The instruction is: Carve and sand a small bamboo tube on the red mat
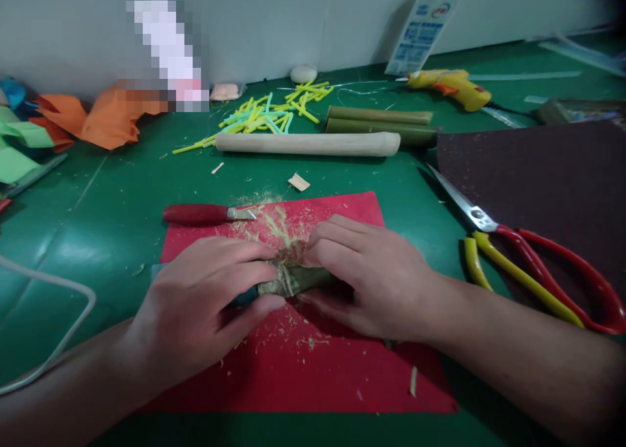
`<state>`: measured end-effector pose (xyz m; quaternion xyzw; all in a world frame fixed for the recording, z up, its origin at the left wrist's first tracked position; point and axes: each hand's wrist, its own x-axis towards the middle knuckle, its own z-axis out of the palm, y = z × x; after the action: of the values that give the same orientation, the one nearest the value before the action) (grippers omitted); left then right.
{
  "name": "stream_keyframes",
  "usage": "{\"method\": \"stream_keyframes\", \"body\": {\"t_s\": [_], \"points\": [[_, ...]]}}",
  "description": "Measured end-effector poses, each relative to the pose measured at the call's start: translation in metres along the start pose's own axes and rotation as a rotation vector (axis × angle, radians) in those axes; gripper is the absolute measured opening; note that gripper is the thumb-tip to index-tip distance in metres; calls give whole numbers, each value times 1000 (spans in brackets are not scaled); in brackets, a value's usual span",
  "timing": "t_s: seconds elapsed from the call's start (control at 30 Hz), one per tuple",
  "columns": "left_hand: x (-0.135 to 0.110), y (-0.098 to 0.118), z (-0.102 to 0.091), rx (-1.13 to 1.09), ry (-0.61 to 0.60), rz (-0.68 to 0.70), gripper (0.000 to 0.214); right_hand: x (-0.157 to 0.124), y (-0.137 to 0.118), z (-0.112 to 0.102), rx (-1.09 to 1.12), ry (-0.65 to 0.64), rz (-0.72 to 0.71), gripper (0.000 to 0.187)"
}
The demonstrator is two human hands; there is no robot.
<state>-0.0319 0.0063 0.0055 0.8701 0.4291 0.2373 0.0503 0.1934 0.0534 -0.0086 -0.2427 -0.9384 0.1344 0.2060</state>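
Observation:
Over a red sheet (293, 388), both my hands grip a short piece of greenish bamboo (289, 284) lying sideways. My left hand (205, 290) is closed about its left end, with the thumb below and the fingers above. Something dark blue (246, 297) shows under that palm; its kind is hidden. My right hand (366, 271) wraps the right part of the bamboo and covers most of it. Pale shavings (278, 229) lie on the sheet just beyond the fingers. A knife with a red handle (195, 214) rests on the sheet's far left edge, its short blade dusted with shavings.
Behind the sheet lie a pale peeled bamboo stick (308, 144), green bamboo pieces (381, 124) and cut yellow straws (259, 115). Red-and-yellow-handled scissors (528, 251) lie right, near a dark sheet (533, 180). A yellow glue gun (450, 88) sits behind; a white cable (73, 284) crosses left.

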Motion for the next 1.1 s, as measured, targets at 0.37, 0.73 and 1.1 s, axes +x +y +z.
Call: {"method": "stream_keyframes", "body": {"t_s": [0.37,0.73,1.1], "points": [[3,-2,5,12,-42,24,19,2,0,-1,-20,-3,-7,14],[-3,0,2,183,-24,217,19,1,-1,-1,-17,-3,-10,16],[4,-3,-1,119,-73,175,19,2,-1,-1,-23,15,-32,14]]}}
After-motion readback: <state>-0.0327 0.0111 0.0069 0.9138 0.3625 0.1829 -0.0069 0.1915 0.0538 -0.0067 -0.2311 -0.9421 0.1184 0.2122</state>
